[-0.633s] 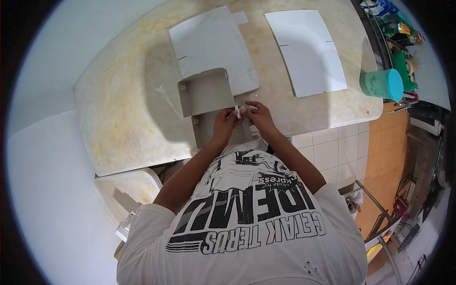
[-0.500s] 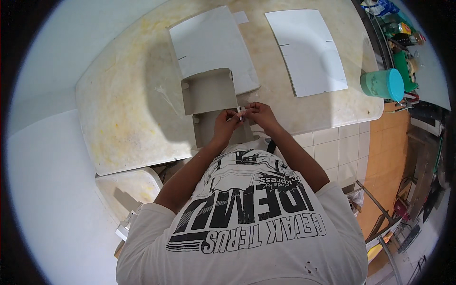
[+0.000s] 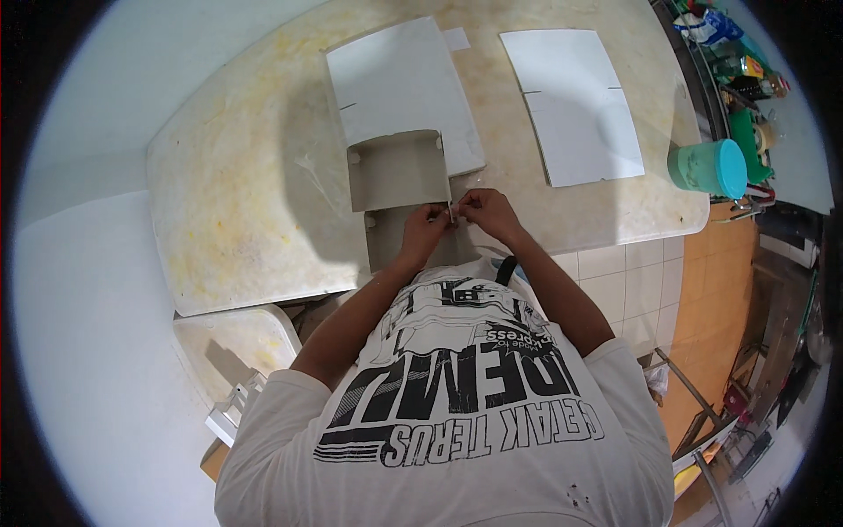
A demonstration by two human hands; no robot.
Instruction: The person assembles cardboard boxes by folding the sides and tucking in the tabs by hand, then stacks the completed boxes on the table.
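A cardboard box (image 3: 399, 171) with a grey-brown inside lies opened out at the table's near edge, its lid spread toward the far side. Both hands meet at the box's right side, near the fold between lid and base. My left hand (image 3: 425, 230) has its fingers closed on the box's corner flap from the inside. From the right, my right hand (image 3: 488, 213) pinches the same corner between thumb and fingers. The flap itself is mostly covered by the fingertips. Behind the lid lies a stack of flat white cardboard sheets (image 3: 399, 75).
Another flat white cardboard sheet (image 3: 575, 110) lies on the right half of the stained white table (image 3: 228, 220). A green tub with a blue lid (image 3: 731, 169) stands at the table's right end. Bottles and packets (image 3: 733, 66) crowd a shelf beyond it. A smaller table (image 3: 237, 342) adjoins at lower left.
My fingers have pressed closer together at the box's corner, and the small pale flap between them shows less. The whole scene has shifted slightly to the right in the view.
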